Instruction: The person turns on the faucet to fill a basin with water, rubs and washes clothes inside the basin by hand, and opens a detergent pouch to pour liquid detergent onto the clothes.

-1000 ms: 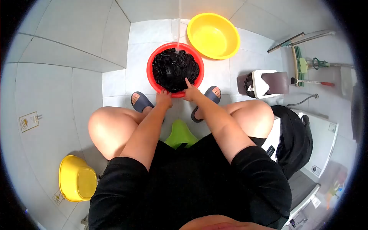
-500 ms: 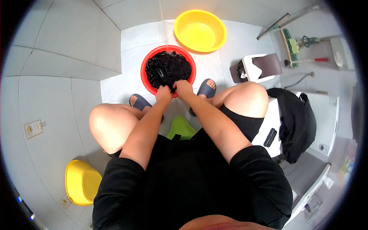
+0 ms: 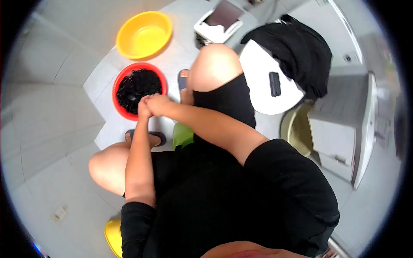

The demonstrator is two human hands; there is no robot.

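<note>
Crumpled black fabric (image 3: pixel 138 86) is lying inside a round red plastic basin (image 3: pixel 140 66). Left hand (image 3: pixel 144 108) and right hand (image 3: pixel 157 105) are meeting at its near rim, fingers curling; whether gripping fabric, cannot tell. A small pale rectangular wall label (image 3: pixel 60 214) is showing blurred, illegible marks.

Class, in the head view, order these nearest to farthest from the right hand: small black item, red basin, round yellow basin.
1. Red basin: at the right hand, upper left.
2. Round yellow basin: farther up, beyond the red basin.
3. Small black item: off to the right, on the white top.
</note>
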